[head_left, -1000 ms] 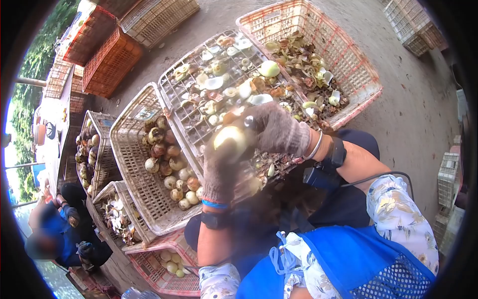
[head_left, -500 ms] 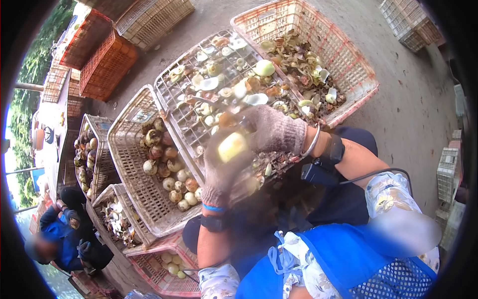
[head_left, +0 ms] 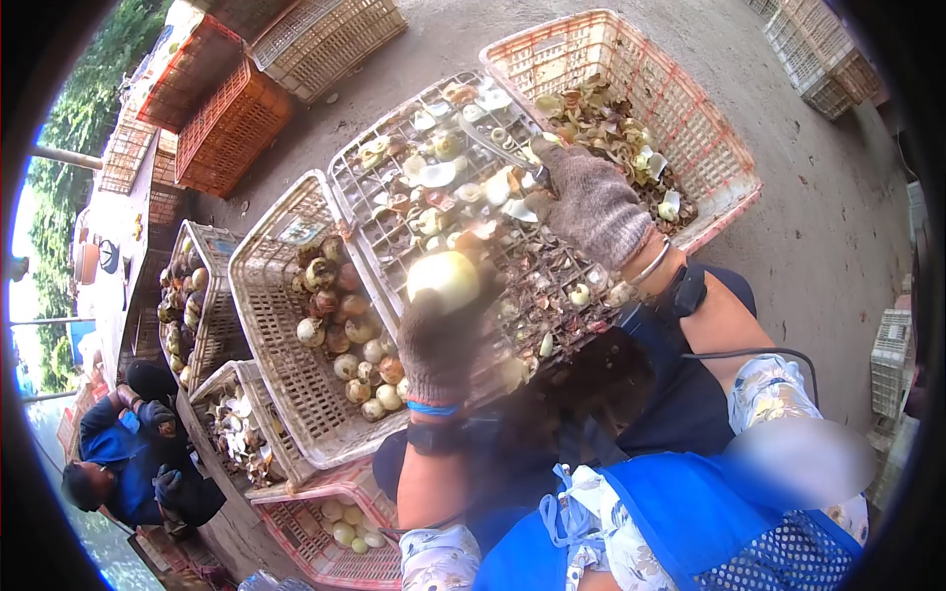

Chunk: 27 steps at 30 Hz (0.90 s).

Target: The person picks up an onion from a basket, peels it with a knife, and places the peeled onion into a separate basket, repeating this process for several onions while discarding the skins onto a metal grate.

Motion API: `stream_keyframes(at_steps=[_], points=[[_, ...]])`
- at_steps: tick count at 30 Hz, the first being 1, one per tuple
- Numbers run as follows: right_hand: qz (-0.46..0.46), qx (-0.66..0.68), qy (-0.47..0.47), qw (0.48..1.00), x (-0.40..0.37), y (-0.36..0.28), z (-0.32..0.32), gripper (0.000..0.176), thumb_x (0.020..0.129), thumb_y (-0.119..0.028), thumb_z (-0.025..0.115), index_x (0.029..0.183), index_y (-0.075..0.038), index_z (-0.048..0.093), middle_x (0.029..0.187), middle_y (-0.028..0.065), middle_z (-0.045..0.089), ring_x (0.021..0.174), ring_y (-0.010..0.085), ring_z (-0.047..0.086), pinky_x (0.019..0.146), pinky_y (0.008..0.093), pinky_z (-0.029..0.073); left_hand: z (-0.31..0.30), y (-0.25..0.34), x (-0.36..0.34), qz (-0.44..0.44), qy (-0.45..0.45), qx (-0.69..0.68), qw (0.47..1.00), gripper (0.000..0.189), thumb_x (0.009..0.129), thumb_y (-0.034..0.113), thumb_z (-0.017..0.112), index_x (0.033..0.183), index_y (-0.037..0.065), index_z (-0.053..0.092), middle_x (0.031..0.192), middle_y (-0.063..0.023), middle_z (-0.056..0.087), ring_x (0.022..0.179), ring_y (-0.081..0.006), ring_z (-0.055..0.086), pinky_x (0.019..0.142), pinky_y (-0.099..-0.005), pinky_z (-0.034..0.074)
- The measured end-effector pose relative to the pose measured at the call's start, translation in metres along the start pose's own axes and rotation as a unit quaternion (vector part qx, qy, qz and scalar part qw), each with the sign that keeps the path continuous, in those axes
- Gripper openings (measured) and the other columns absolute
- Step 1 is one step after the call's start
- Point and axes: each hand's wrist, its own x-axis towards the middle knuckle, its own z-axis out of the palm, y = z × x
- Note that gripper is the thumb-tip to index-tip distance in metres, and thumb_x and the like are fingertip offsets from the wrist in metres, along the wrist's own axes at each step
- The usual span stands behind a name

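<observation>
My left hand (head_left: pixel 437 345), in a dirty knitted glove and blurred by motion, is closed around a pale peeled onion (head_left: pixel 443 280). In my right hand (head_left: pixel 599 205), also gloved, is a knife whose thin blade (head_left: pixel 490 140) points up and left. This hand stands apart from the onion. Both hands are over an upturned crate with a grid top (head_left: pixel 379 212), strewn with onion skins and cut pieces (head_left: pixel 439 175). A greenish-yellow bit shows beside the right fingers, mostly covered by the glove.
Left of the grid, a crate (head_left: pixel 258 261) holds unpeeled onions (head_left: pixel 345 335). Behind right, a crate (head_left: pixel 724 172) holds peelings (head_left: pixel 616 123). A red crate (head_left: pixel 305 532) below contains peeled onions (head_left: pixel 340 522). A co-worker (head_left: pixel 123 463) sits at lower left. Orange crates (head_left: pixel 232 128) stand behind.
My right hand with the knife has moved up and right, away from the onion. The left hand still holds the onion, now more fully visible. The whole view has shifted slightly.
</observation>
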Motion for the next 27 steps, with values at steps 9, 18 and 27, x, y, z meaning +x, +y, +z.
stream_keyframes(at_steps=[9,18,27], points=[[0.041,0.456,-0.083,0.885,-0.042,-0.046,0.023,0.028,0.088,-0.023,0.067,0.103,0.000,0.062,0.083,0.0138,0.069,0.076,0.0204,0.067,0.066,0.0351,0.053,0.009,-0.006,-0.015,-0.006,0.018,0.186,0.982,0.044,0.075,0.020,0.066,0.115,0.002,0.061,0.111,-0.0108,0.064,0.103,-0.0231,0.061,0.091,-0.0409,0.049],[0.200,0.494,-0.014,0.846,-0.039,-0.051,0.027,0.017,0.088,-0.017,0.065,0.095,-0.001,0.065,0.077,0.0116,0.066,0.069,0.0137,0.063,0.063,0.0314,0.052,0.029,0.031,-0.002,-0.034,0.013,-0.336,0.941,0.056,0.082,0.022,0.065,0.132,0.001,0.050,0.126,-0.0120,0.058,0.114,-0.0266,0.057,0.099,-0.0366,0.046],[-0.018,0.361,0.046,0.931,-0.032,-0.036,0.020,0.025,0.080,-0.009,0.070,0.104,-0.002,0.064,0.088,0.0179,0.068,0.077,0.0312,0.069,0.067,0.0370,0.055,0.028,0.009,0.010,-0.081,0.064,-0.235,0.967,0.044,0.089,0.017,0.065,0.128,0.003,0.052,0.122,-0.0138,0.060,0.114,-0.0277,0.058,0.099,-0.0408,0.049]])
